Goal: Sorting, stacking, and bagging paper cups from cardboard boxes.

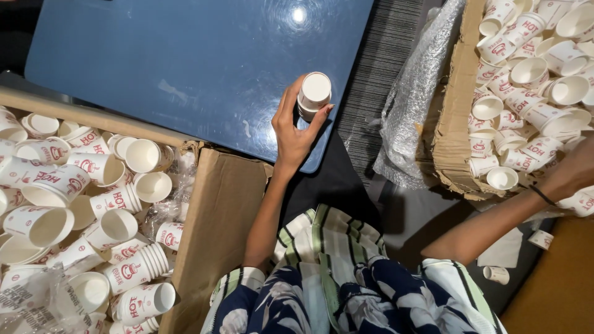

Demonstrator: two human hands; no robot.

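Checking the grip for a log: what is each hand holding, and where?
Left hand holds an upside-down paper cup stack by its sides. Right hand is in the cup box; its grip cannot be told.

1. A lamp overhead is reflecting as a small round glare spot on the glossy blue tabletop (185, 55), with a paler sheen spreading around it.
2. The white paper cups (532, 68) at both sides are glowing bright, nearly washing out.
3. The middle floor area and the top left corner are lying in deep shadow (detail is getting lost there).
4. The right hand (578, 170) is blurring slightly at the frame edge.
5. Straight edges are bowing slightly outward toward the corners.
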